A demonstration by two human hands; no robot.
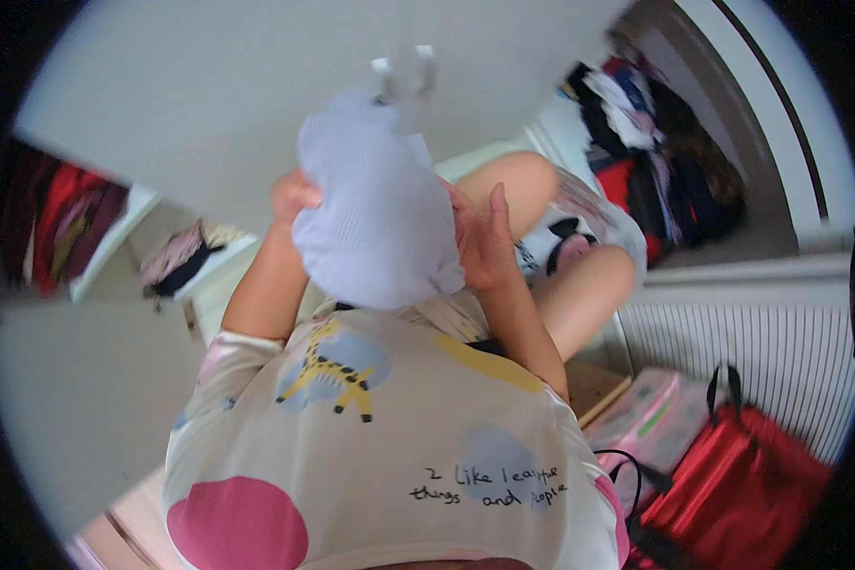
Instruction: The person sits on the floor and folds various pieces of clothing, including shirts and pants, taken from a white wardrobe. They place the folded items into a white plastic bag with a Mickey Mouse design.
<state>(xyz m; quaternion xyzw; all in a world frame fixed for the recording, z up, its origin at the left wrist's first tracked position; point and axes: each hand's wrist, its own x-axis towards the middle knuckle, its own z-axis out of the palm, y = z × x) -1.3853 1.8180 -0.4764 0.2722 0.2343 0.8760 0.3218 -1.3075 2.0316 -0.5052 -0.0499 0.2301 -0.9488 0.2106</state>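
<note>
A pale lavender-white ribbed knit garment (374, 206), loosely bunched, hangs in front of my chest. My left hand (297, 196) grips its left edge, with the thumb on the fabric. At its right side is my right hand (483, 231), thumb pointing up and palm against or very near the cloth; some of its fingers are hidden behind the fabric. The garment blurs a little and covers part of my lap. Just beyond my right hand are my bent knees, with a printed white plastic bag (620, 206) beside them.
Piled clothes (662, 157) fill an open compartment at upper right. Dark and red garments (71, 221) hang at left, near a shelf with a small pile of clothes (182, 260). A red bag (741, 484) and a clear plastic case (655, 413) stand at lower right. White cabinet doors (256, 78) are ahead.
</note>
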